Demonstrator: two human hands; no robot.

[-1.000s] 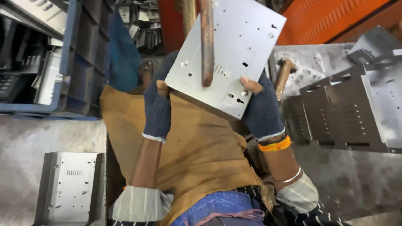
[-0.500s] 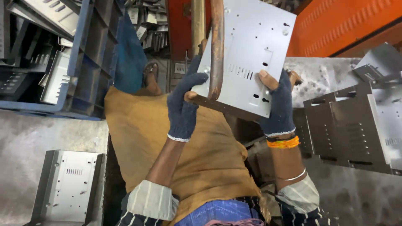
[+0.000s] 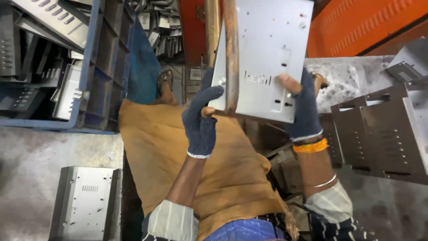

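Both gloved hands are raised, left hand [image 3: 201, 121] and right hand [image 3: 302, 107] each closed in a grip.

No packages, labels, signs or screens are seen in the head view. Nothing printed or wrapped is shown. Only a blue plastic crate [image 3: 104, 67] is counted as a container, placed at upper left on the floor, rectangular, open-topped and filled with loose grey metal parts [image 3: 49, 27].
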